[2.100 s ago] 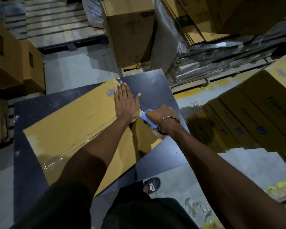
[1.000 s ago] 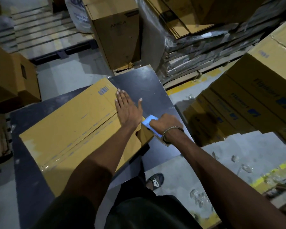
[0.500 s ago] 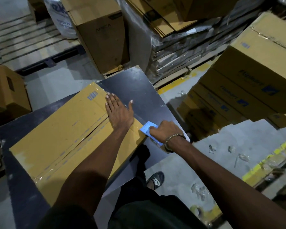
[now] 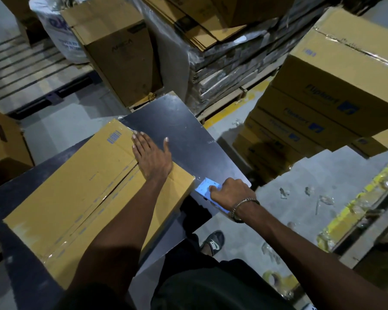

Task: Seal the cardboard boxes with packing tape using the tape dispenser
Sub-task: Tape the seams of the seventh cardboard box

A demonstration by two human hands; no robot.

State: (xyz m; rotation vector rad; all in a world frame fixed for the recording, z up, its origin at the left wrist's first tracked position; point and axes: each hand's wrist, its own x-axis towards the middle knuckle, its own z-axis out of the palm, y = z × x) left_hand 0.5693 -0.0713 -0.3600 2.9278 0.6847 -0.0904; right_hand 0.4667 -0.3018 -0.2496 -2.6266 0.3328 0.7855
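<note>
Left hand (image 4: 151, 158) is laid flat, fingers straight, on the cardboard box (image 4: 83, 198) at its far end, over the taped centre seam. Right hand (image 4: 230, 192) is curled round the blue tape dispenser (image 4: 205, 189), now carried off the box's edge onto the dark table (image 4: 184, 130). Box flaps are seen closed.

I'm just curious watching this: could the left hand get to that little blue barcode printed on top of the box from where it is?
Probably yes. The left hand lies flat on the box top, the barcode just beside its fingers, nothing between them.
</note>
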